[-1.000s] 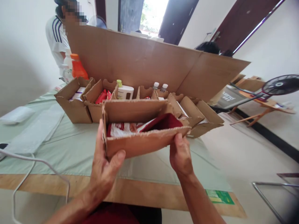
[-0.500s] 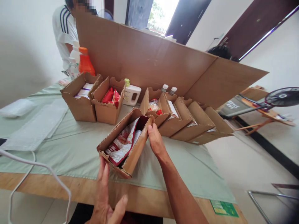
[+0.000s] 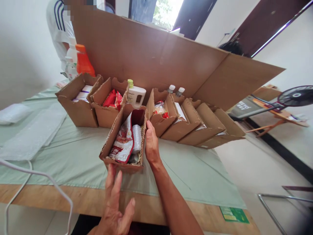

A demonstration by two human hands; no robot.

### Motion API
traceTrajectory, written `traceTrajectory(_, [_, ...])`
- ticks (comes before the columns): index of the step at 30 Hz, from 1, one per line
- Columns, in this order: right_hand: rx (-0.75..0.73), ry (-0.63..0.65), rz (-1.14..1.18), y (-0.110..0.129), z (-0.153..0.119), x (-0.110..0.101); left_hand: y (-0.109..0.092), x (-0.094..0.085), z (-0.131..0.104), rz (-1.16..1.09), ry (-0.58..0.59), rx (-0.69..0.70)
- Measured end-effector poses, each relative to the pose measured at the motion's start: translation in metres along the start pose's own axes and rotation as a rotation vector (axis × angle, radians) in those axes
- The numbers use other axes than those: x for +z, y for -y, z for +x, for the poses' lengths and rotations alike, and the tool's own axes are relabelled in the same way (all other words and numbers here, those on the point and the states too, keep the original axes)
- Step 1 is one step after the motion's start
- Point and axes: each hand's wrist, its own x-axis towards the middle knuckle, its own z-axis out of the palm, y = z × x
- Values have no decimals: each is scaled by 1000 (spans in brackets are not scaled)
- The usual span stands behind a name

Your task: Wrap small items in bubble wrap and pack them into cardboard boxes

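An open cardboard box [image 3: 111, 141] stands on the green cloth [image 3: 73, 156], holding a red and white snack packet [image 3: 122, 142] and a clear wrapped roll [image 3: 137, 138]. My right hand [image 3: 151, 145] lies flat against the box's right wall, fingers pointing away from me. My left hand [image 3: 114, 202] is spread open just below the box's near end, its fingertips at the box's bottom edge. The box sits in front of a row of similar boxes.
Behind stands a row of open cardboard boxes [image 3: 78, 107] with packets, a white bottle [image 3: 135, 94] and an orange bottle [image 3: 83, 62]. A tall cardboard screen [image 3: 151, 62] backs them. A person in a white shirt [image 3: 57, 29] stands beyond it. A white cable [image 3: 36, 173] hangs at left.
The box was held up in both hands, then turned lengthwise and set down on the cloth. My left hand let go of it; my right hand slid along its right wall.
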Motion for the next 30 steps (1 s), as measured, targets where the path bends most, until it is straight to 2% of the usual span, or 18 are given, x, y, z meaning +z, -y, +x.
traceTrajectory(3, [-23,-37,94,-8,-11,-6,3,9,8,6,39,39])
traceTrajectory(6, [75,-89,90,-32,-29,-14,4,21,25,8,57,4])
traceTrajectory(9, [195,-96,15,-63,-49,-20,10,41,57,-7,49,-2])
traceTrajectory(11, [219,-90,-6,-77,-59,-22,18,58,84,-27,52,13])
traceTrajectory(14, [204,-73,-21,-85,-66,-22,36,83,117,-71,184,-87])
traceTrajectory(16, [184,-54,-37,-84,-65,-21,49,93,124,-82,312,-163])
traceTrajectory(19, [160,-20,-60,-82,-63,-21,64,92,106,-74,397,-163])
traceTrajectory(22, [150,7,-81,-81,-64,-22,69,70,67,-66,455,-59])
traceTrajectory(26, [153,39,-99,-70,-63,-20,57,33,20,87,601,152])
traceTrajectory(30, [125,157,-74,-31,-42,-3,42,16,6,189,689,223])
